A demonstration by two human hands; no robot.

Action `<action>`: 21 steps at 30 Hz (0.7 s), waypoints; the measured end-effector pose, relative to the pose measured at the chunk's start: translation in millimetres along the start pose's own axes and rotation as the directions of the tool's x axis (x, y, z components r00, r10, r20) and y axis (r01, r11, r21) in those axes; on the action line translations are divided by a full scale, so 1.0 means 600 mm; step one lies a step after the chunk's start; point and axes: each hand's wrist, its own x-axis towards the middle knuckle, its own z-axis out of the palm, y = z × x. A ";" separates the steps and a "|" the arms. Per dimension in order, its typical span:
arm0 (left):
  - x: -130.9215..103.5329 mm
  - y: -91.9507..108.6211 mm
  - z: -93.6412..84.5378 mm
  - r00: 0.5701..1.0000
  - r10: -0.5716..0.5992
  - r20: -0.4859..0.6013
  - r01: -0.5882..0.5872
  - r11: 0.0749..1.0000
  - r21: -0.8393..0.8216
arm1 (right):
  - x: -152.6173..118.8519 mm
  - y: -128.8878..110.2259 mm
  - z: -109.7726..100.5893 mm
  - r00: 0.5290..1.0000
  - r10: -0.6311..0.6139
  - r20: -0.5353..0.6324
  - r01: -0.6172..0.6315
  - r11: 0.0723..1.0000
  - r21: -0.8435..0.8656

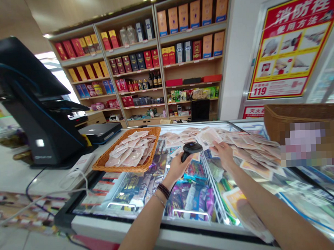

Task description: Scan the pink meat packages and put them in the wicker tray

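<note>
My left hand (177, 168) is closed around the handle of a black barcode scanner (192, 147), held above the glass-topped freezer (160, 221). Between the fingers of my right hand (223, 152) is the edge of a flat, clear packet (209, 137) with pale contents. Just left of that packet is the scanner's head. More flat packets (253, 147) lie piled on the glass to the right of my right hand, and others (181, 136) are spread behind the scanner. An orange wicker basket (159, 134) to the left holds a heap of similar packets.
At the left stands a black point-of-sale terminal (36, 119), with a flat black scale (101, 131) beside it. White and black cables cross the left counter. A brown woven basket (302, 113) sits at the right. Bagged goods show through the freezer glass; shelves of boxes (136, 62) line the wall.
</note>
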 end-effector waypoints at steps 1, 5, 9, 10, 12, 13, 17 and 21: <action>0.000 0.000 0.000 1.000 -0.001 0.000 0.001 1.000 -0.001 | -0.001 -0.001 0.001 1.000 0.022 -0.013 -0.022 1.000 0.004; -0.002 0.007 0.001 1.000 0.002 0.009 -0.001 0.999 -0.044 | -0.006 -0.007 0.006 0.998 0.056 -0.030 -0.056 0.998 0.016; -0.001 0.017 -0.002 0.999 0.022 -0.037 -0.026 0.993 -0.113 | -0.005 -0.012 0.006 0.998 0.060 -0.016 -0.059 0.998 0.035; 0.000 0.020 -0.005 0.997 0.028 -0.073 -0.037 0.992 -0.123 | -0.003 -0.013 0.006 0.998 0.065 -0.007 -0.065 0.997 0.036; 0.001 0.028 -0.017 0.987 0.041 -0.153 -0.062 0.989 -0.135 | 0.004 -0.016 0.009 0.996 0.086 0.020 -0.087 0.996 0.030; 0.002 0.033 -0.027 0.981 0.049 -0.190 -0.076 0.988 -0.136 | 0.009 -0.017 0.014 0.994 0.099 0.037 -0.099 0.995 0.022; -0.001 0.064 -0.089 0.952 0.102 -0.289 -0.133 0.987 -0.089 | 0.029 -0.023 0.070 0.986 0.087 0.145 -0.087 0.996 -0.009; -0.014 0.094 -0.171 0.905 0.143 -0.402 -0.171 0.985 -0.034 | 0.024 -0.023 0.180 0.949 0.091 0.302 -0.081 0.996 -0.046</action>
